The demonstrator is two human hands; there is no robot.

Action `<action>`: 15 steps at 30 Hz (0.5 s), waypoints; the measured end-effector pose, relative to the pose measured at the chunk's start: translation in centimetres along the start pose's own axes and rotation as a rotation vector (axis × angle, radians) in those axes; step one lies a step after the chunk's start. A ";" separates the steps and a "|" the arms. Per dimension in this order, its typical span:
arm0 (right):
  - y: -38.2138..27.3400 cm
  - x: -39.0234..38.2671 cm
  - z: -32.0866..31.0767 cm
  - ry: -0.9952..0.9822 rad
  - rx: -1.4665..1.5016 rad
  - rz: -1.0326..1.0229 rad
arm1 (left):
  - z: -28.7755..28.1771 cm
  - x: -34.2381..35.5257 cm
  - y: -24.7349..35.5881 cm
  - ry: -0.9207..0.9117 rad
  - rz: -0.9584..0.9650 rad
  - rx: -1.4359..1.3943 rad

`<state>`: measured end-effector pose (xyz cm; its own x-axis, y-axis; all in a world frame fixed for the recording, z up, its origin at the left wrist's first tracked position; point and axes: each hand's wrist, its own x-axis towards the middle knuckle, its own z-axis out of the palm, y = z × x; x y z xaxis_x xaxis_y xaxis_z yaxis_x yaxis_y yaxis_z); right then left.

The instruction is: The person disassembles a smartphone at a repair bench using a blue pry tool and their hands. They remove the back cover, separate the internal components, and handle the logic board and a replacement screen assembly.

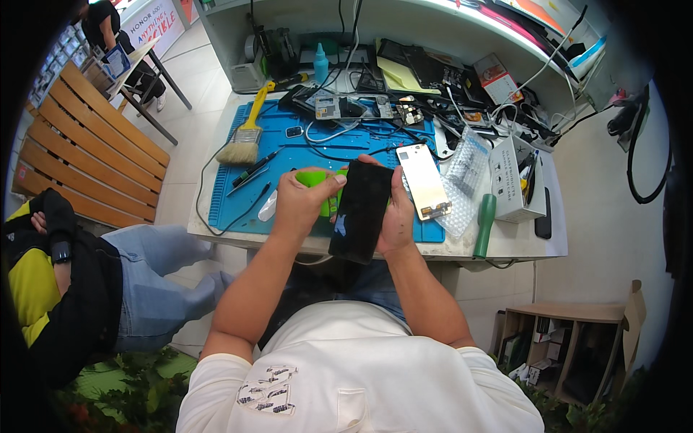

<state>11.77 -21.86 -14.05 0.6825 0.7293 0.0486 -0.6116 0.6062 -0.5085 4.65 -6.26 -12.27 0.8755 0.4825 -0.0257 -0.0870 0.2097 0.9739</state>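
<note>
One green piece [311, 179] is clamped in left hand [300, 204], black slab [362, 211] in right hand [398, 220], lettered box [508, 184] nearby.

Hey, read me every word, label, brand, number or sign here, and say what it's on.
I won't copy wording or brands; print shows on:
White banner, upper left: large reddish lettering.
White box, right side: small dark print.
Orange-and-white box, back: too small to read.
Shirt patch: unclear marks.
Dark phone-shaped panel in right hand: none readable.
</note>
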 end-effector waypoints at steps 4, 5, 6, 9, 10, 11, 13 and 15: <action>-0.1 0.0 0.0 0.001 -0.005 0.016 | -0.5 0.6 -0.3 -0.033 0.019 0.034; -0.1 0.1 0.0 0.003 -0.008 0.021 | -0.6 0.8 -0.3 -0.040 0.013 0.044; -0.2 0.1 0.0 0.004 -0.010 0.028 | -0.8 0.9 -0.3 -0.046 0.008 0.053; -0.4 0.0 0.1 0.005 -0.018 0.048 | -1.0 1.3 0.1 -0.074 -0.022 0.059; -0.4 0.0 0.1 0.006 -0.021 0.052 | -1.0 1.3 0.3 -0.085 -0.035 0.057; -0.4 0.0 0.0 0.007 -0.023 0.055 | -1.1 1.4 0.5 -0.092 -0.042 0.062; -0.5 0.1 -0.1 0.006 -0.036 0.052 | -1.2 1.5 0.7 -0.105 -0.057 0.072; -0.4 0.1 0.0 0.024 -0.043 0.055 | -1.5 2.0 0.2 -0.120 -0.060 0.061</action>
<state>12.08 -22.05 -13.81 0.6577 0.7533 -0.0006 -0.6311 0.5505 -0.5464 5.60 -3.96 -12.47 0.9292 0.3645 -0.0605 -0.0069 0.1810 0.9835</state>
